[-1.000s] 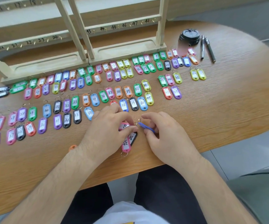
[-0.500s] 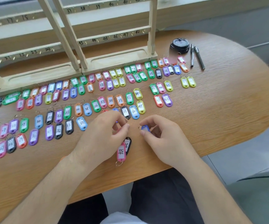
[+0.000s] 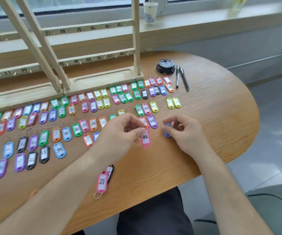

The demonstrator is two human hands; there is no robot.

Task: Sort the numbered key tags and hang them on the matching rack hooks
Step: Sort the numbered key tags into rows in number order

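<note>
Two tags pinched: L hand point(image 3: 121, 133) holds pink 42 tag point(image 3: 145, 139), R hand point(image 3: 187, 133) a blue tag point(image 3: 167, 134).

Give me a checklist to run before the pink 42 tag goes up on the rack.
1. Grip on the tag: the left hand pinches pink tag 42 by its top end, and the tag hangs free. Ok.
2. Number read: 42, facing the camera. Ok.
3. Target place: the 42 mark shows on the upper rail of the rack, with no tag hanging there. Ok.
4. Tag's ring ready for the hook: hidden behind the fingers. Cannot tell.
5. Right hand free to help: it pinches a blue tag. Not ok.
6. Blue tag's number: not readable. Cannot tell.
</note>
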